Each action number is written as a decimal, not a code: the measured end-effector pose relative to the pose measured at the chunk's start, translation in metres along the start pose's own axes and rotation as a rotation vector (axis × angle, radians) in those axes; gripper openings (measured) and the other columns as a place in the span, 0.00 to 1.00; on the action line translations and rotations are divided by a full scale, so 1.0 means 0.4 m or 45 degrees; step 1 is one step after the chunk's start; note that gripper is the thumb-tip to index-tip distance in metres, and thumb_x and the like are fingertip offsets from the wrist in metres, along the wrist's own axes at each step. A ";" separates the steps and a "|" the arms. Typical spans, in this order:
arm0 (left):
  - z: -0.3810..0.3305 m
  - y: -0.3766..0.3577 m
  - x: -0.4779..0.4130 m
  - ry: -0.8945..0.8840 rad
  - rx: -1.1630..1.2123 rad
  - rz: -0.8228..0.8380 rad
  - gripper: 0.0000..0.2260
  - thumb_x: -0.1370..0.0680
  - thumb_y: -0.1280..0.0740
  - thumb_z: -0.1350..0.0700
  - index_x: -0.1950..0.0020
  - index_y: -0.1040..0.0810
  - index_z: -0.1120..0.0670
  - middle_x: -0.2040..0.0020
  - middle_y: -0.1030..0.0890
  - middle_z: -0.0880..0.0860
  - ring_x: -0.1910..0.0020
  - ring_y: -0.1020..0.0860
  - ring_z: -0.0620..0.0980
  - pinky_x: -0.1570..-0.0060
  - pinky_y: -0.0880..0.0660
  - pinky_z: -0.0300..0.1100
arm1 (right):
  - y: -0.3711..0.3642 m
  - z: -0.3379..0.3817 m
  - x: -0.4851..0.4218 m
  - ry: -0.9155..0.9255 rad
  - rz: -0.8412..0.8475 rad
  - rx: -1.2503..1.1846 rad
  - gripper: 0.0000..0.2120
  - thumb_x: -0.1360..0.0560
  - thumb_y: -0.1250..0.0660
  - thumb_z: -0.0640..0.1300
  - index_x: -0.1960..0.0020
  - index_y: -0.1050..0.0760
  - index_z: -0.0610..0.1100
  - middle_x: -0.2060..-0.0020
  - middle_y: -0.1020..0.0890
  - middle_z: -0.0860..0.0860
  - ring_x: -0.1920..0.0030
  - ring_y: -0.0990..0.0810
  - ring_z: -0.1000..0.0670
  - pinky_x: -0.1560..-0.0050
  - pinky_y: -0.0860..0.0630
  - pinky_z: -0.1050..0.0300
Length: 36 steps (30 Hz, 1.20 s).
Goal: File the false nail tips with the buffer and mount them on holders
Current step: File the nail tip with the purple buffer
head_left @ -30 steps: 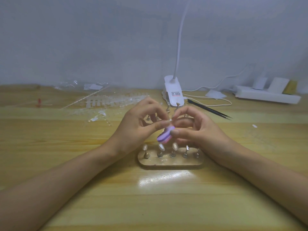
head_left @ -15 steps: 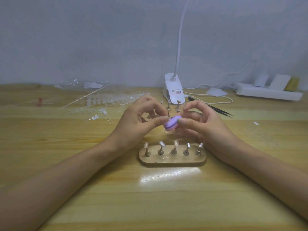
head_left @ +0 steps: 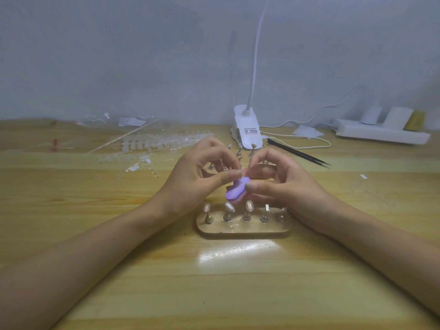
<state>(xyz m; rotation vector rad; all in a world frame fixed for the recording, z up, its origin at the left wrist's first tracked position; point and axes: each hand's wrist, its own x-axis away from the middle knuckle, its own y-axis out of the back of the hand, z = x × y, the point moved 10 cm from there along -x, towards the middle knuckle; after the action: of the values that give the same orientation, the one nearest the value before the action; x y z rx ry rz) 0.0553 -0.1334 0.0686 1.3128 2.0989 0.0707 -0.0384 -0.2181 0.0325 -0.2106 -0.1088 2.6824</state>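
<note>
My right hand (head_left: 283, 184) pinches a small purple buffer block (head_left: 237, 191) between thumb and fingers. My left hand (head_left: 200, 177) meets it from the left, thumb and forefinger pinched at the buffer's upper end; a nail tip there is too small and hidden to make out. Both hands hover just above and behind a wooden holder base (head_left: 242, 228). The base carries a row of small metal stands, and three of them on the left bear nail tips (head_left: 229, 207). Two stands at the right look bare.
Clear strips of false nail tips (head_left: 152, 144) and plastic wrapping lie at the back left. A white clip lamp (head_left: 246, 129) with its cable stands behind the hands, black tweezers (head_left: 297, 153) to its right, a white power strip (head_left: 381, 133) at the far right. More stands (head_left: 252, 148) are behind the hands.
The buffer has swung from up by the fingertips down and toward me, as in the oldest frame, a back-and-forth stroke. Both hands shifted slightly lower over the base.
</note>
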 end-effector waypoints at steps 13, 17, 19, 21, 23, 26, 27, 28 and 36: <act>0.003 0.000 0.001 0.013 -0.021 -0.006 0.03 0.28 0.28 0.53 0.60 0.21 0.48 0.56 0.27 0.45 0.59 0.26 0.40 0.61 0.30 0.32 | 0.003 0.007 0.004 0.046 -0.027 0.017 0.12 0.29 0.30 0.33 0.62 0.34 0.41 0.53 0.15 0.41 0.55 0.14 0.43 0.56 0.17 0.56; 0.003 0.002 0.000 0.017 -0.020 -0.008 0.04 0.28 0.28 0.54 0.60 0.21 0.49 0.56 0.27 0.46 0.58 0.26 0.41 0.62 0.30 0.33 | -0.004 0.010 0.005 0.054 -0.004 0.048 0.14 0.30 0.29 0.34 0.63 0.34 0.42 0.52 0.15 0.41 0.55 0.14 0.43 0.55 0.17 0.55; 0.004 0.002 0.000 0.016 -0.040 -0.016 0.04 0.27 0.27 0.55 0.60 0.21 0.49 0.56 0.26 0.46 0.59 0.26 0.40 0.61 0.31 0.32 | 0.008 0.008 0.006 0.046 -0.049 0.005 0.13 0.30 0.29 0.34 0.64 0.34 0.42 0.52 0.15 0.40 0.55 0.14 0.42 0.54 0.17 0.54; 0.003 0.002 0.001 0.016 -0.025 -0.013 0.04 0.27 0.28 0.55 0.60 0.21 0.49 0.56 0.26 0.46 0.59 0.26 0.39 0.61 0.31 0.30 | 0.007 0.008 0.005 0.050 -0.044 0.008 0.13 0.30 0.30 0.34 0.64 0.34 0.42 0.52 0.16 0.41 0.55 0.14 0.43 0.54 0.17 0.54; -0.001 0.000 0.002 0.006 -0.011 -0.001 0.03 0.28 0.28 0.53 0.60 0.21 0.49 0.56 0.26 0.46 0.59 0.26 0.39 0.61 0.31 0.30 | -0.008 0.010 0.004 0.057 0.009 0.059 0.13 0.29 0.30 0.34 0.64 0.34 0.42 0.52 0.16 0.40 0.55 0.15 0.42 0.56 0.17 0.55; 0.006 0.003 0.000 0.016 -0.053 -0.007 0.05 0.26 0.27 0.57 0.60 0.21 0.50 0.57 0.26 0.46 0.58 0.26 0.38 0.61 0.31 0.30 | 0.007 0.010 0.005 0.057 -0.049 -0.005 0.13 0.30 0.30 0.35 0.64 0.34 0.42 0.52 0.16 0.40 0.55 0.15 0.42 0.52 0.16 0.53; 0.005 0.004 0.001 0.012 -0.045 -0.009 0.06 0.26 0.27 0.58 0.60 0.21 0.49 0.57 0.26 0.46 0.58 0.26 0.38 0.61 0.31 0.30 | 0.002 0.010 0.005 0.058 -0.028 -0.001 0.13 0.30 0.30 0.34 0.65 0.34 0.43 0.51 0.16 0.40 0.55 0.15 0.41 0.53 0.16 0.53; 0.004 0.005 0.001 0.005 -0.038 -0.011 0.06 0.26 0.27 0.59 0.60 0.22 0.49 0.57 0.26 0.46 0.59 0.26 0.38 0.61 0.32 0.29 | -0.003 0.012 0.005 0.064 -0.014 0.010 0.14 0.30 0.30 0.34 0.66 0.34 0.43 0.51 0.16 0.39 0.55 0.14 0.41 0.54 0.16 0.53; 0.001 0.009 -0.001 -0.016 -0.100 -0.042 0.05 0.27 0.27 0.58 0.60 0.21 0.51 0.57 0.26 0.48 0.60 0.26 0.39 0.63 0.32 0.31 | -0.002 0.011 0.006 0.060 -0.006 0.007 0.15 0.29 0.30 0.35 0.67 0.34 0.45 0.52 0.15 0.41 0.55 0.14 0.42 0.53 0.16 0.53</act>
<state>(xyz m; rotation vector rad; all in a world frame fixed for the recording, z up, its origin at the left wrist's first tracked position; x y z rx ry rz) 0.0585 -0.1321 0.0699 1.2287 2.0853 0.1293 -0.0408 -0.2164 0.0367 -0.2714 -0.0874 2.6709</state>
